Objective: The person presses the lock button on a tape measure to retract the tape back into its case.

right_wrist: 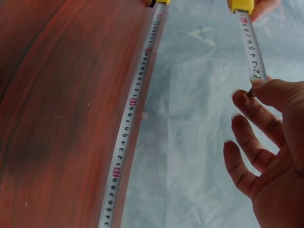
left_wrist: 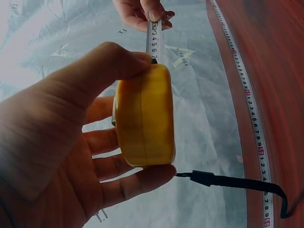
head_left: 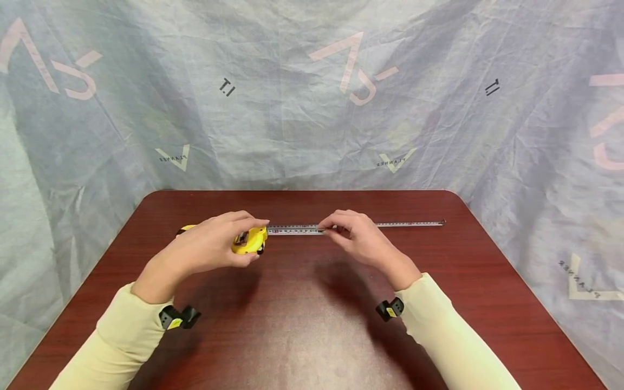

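My left hand grips a yellow tape measure above the table, its thumb on top near the blade's mouth in the left wrist view. A short stretch of printed metal blade comes out of this case. My right hand pinches the blade's end hook between thumb and forefinger, the other fingers loosely bent. Behind my hands, a second yellow tape measure lies at the left, mostly hidden by the left hand. Its long blade stretches rightward along the table.
The dark red wooden table has rounded far corners. Grey printed cloth hangs behind and at both sides. A black wrist strap trails from the held case across the long blade. Each wrist wears a small black camera.
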The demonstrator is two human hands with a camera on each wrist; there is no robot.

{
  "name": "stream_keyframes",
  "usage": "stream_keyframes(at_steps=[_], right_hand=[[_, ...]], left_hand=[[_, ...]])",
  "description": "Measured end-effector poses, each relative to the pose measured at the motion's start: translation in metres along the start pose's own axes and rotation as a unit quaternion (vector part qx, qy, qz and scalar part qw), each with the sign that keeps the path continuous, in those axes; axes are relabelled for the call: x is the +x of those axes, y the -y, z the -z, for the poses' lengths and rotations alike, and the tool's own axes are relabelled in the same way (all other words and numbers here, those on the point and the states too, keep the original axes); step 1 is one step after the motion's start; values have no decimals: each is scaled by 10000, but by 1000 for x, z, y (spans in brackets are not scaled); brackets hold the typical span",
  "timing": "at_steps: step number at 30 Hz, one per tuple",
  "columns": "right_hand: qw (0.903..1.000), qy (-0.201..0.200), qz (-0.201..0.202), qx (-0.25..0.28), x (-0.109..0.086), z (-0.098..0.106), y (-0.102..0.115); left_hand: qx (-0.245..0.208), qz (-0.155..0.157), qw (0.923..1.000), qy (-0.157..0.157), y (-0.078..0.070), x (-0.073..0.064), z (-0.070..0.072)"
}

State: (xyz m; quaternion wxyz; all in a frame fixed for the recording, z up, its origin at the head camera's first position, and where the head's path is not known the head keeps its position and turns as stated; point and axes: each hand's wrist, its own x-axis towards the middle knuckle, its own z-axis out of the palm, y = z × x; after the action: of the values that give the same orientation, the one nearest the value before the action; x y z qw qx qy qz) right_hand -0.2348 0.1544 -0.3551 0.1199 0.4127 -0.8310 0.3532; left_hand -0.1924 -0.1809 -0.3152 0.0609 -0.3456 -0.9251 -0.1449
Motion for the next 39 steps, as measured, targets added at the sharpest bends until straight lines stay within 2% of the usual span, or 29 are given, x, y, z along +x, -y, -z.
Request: stream_keyframes(at_steps=[16,33,39], right_hand=[[9994,-153,227,200,10,-12,3],[9994,-186,249,176,15,-21,10],[9996,-155,134,207,18,-24,12]], left_hand=[[-135,-96,9999,-21,-7,10,-3],[-244,-9,9994,239,-14,19,-3],[-229,77,9992,324,-16,21,-2]])
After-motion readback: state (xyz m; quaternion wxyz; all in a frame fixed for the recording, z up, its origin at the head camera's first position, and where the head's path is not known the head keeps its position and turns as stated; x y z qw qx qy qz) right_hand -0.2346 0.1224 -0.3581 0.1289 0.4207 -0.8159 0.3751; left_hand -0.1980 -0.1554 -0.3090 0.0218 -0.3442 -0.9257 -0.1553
